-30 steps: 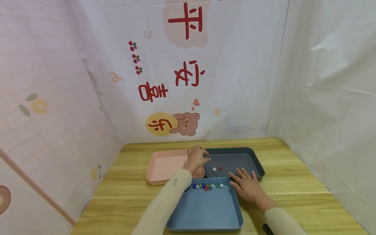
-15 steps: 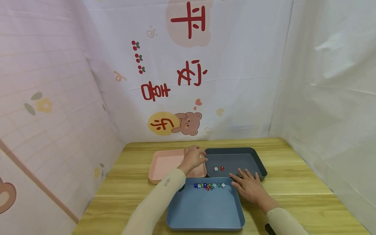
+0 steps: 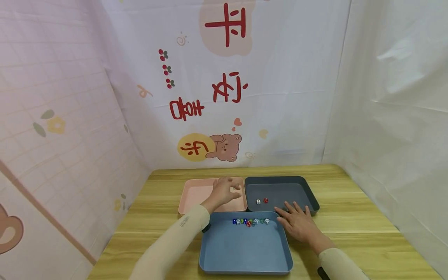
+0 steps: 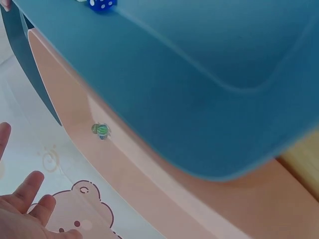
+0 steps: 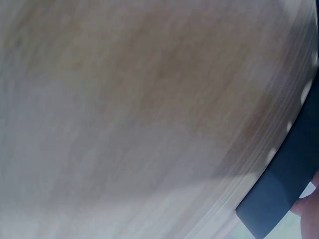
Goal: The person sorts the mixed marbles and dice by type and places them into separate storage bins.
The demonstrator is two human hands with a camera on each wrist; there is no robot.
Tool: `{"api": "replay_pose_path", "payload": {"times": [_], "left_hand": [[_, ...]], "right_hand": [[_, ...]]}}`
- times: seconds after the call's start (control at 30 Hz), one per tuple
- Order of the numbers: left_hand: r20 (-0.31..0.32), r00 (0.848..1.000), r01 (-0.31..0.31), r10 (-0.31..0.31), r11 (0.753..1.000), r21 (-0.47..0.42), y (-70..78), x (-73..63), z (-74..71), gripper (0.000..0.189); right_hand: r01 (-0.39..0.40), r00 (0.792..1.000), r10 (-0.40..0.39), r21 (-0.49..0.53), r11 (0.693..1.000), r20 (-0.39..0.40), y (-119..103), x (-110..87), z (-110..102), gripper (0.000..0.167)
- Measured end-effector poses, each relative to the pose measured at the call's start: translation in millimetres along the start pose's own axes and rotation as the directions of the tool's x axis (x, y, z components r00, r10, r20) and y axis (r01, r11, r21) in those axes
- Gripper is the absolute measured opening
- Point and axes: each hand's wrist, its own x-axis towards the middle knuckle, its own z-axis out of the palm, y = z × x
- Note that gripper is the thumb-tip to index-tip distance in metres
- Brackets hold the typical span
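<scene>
My left hand (image 3: 224, 190) hovers over the right part of the pink tray (image 3: 196, 196), fingers loosely bent, nothing held. In the left wrist view a small green-and-clear glass marble (image 4: 101, 130) lies inside that tray, beyond the fingers. My right hand (image 3: 299, 224) rests with spread fingers at the near right edge of the dark blue-grey tray (image 3: 280, 188), beside the lighter blue tray's corner. Within the dark tray are a white die (image 3: 258, 202) and a red die (image 3: 266, 200). Along the far side of the blue tray (image 3: 245, 251) sits a row of several dice and marbles.
All three trays stand close together on a wood-grain table (image 3: 350, 221). Behind rises a white printed cloth (image 3: 287, 97), and more cloth closes off both sides. A dark tray wall (image 5: 284, 184) crosses the right wrist view's corner.
My left hand has drawn back leftward, from the dark tray's edge to over the pink tray. The right hand stays in place; the head view has shifted slightly.
</scene>
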Motion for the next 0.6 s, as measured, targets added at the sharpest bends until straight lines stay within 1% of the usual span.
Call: {"api": "replay_pose_path", "payload": {"times": [0.13,0.27,0.47,0.6], "left_hand": [[0.011,1.000,0.006,-0.005,1.000,-0.016,-2.9,-5.1,-1.0,0.021],[0.016,1.000,-0.001,0.001,0.999,-0.035,-4.9,-10.2,-2.5,0.019],[0.024,1.000,-0.015,0.016,1.000,-0.024,-6.2,-18.7,-6.0,0.021],[0.021,0.999,-0.030,0.030,0.999,-0.025,-7.9,-25.3,-8.5,0.019]], "right_hand": [[-0.001,1.000,0.001,0.005,1.000,0.004,1,-0.3,0,0.053],[0.000,1.000,0.000,0.002,1.000,0.002,1,-0.7,0,0.052],[0.006,1.000,-0.006,0.008,1.000,-0.006,1,-0.9,-1,0.052],[0.002,1.000,-0.002,0.012,1.000,-0.001,1,-0.5,0,0.053]]}}
